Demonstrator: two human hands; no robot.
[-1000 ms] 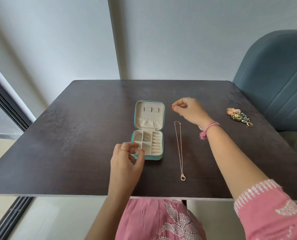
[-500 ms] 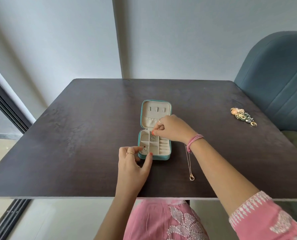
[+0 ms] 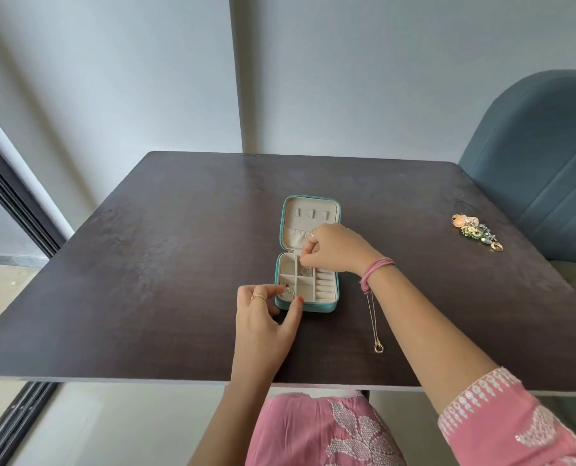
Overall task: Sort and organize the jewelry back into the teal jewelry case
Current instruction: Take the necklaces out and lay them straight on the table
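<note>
So from the head cam I'm looking down at a dark table [image 3: 145, 264] with the teal jewelry case [image 3: 308, 302] sitting open near the middle, lid folded back flat and the cream compartments facing up. My left hand [image 3: 263, 317] is at the case's near-left corner, thumb and forefinger pinching a small silvery ring [image 3: 288, 292] right over the front-left compartment; the thumb tip touches the front rim. There's a gold band on one of that hand's fingers too. My right hand [image 3: 335, 252] is curled over the back half of the tray, fingertips pressed together pinching something thin and silvery, looks like a fine chain [image 3: 305, 270] dangling into the middle compartment, but it's too small to tell exactly what it is. Pink thread bracelet [image 3: 375, 269] on that wrist. A gold necklace [image 3: 374, 324] lies stretched out on the table just right of the case, partly under my forearm, pendant end nearest me. Over by the far right edge there's a little heap of colourful jewelry [image 3: 476, 232], well apart from the case, next to a blue chair [image 3: 542, 169]
</note>
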